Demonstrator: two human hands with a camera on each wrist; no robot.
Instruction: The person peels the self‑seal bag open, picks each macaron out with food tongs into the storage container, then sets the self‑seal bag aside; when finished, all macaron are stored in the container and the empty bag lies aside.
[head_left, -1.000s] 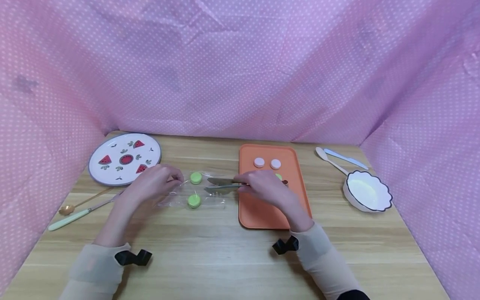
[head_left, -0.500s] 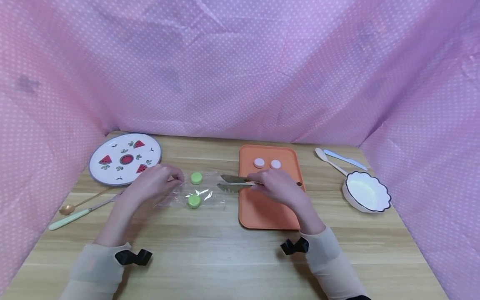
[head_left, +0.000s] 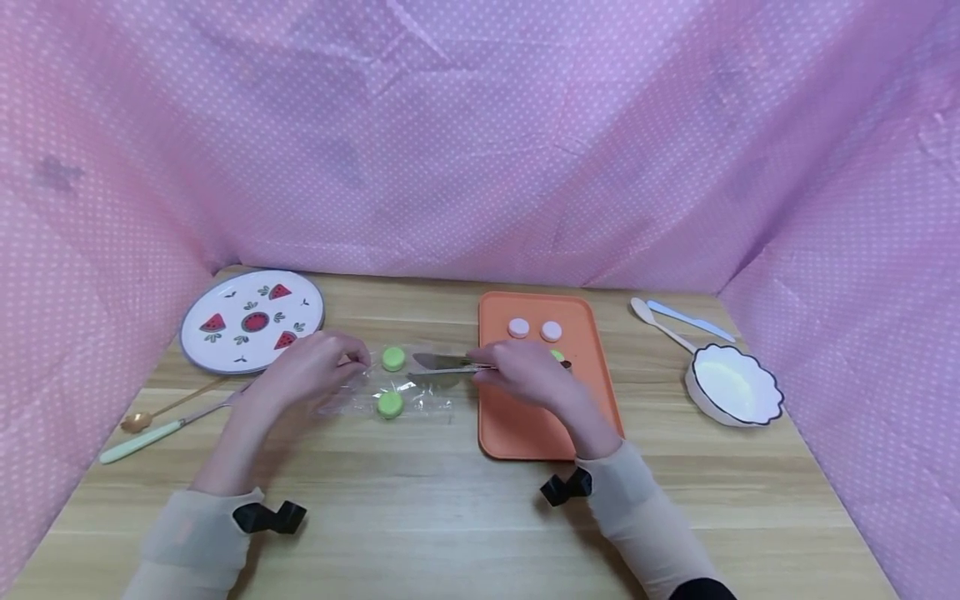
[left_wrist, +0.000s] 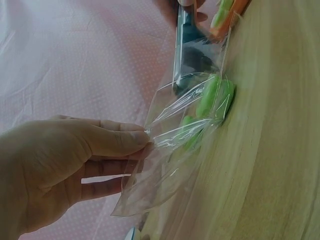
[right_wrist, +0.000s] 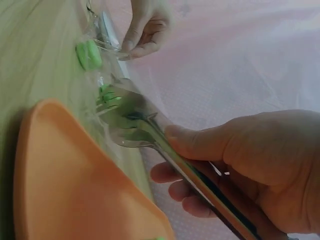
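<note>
My left hand (head_left: 318,367) pinches the edge of a clear plastic bag (left_wrist: 165,170) between thumb and fingers and holds it up off the table. Two green macarons (head_left: 393,359) show in the bag, one behind the other. My right hand (head_left: 528,372) grips metal tongs (head_left: 446,363) over the orange tray (head_left: 517,433). Their spread ends point left at the bag, close to the macarons; whether they are inside its mouth I cannot tell. Nothing shows between them. Two pale pink macarons (head_left: 551,332) sit on the tray, and a green macaron (head_left: 557,355) is partly hidden behind my right hand.
An oval watermelon-patterned plate (head_left: 225,304) lies at the back left. A gold spoon (head_left: 137,422) and a green-handled utensil (head_left: 142,442) are in front of it. At the right stand a white scalloped bowl (head_left: 708,397), a cream spoon (head_left: 642,311) and a pale blue knife (head_left: 690,320).
The right hand and tongs drew back to the right half a second ago, then moved left again toward the bag. My left hand and the bag have stayed nearly still.
</note>
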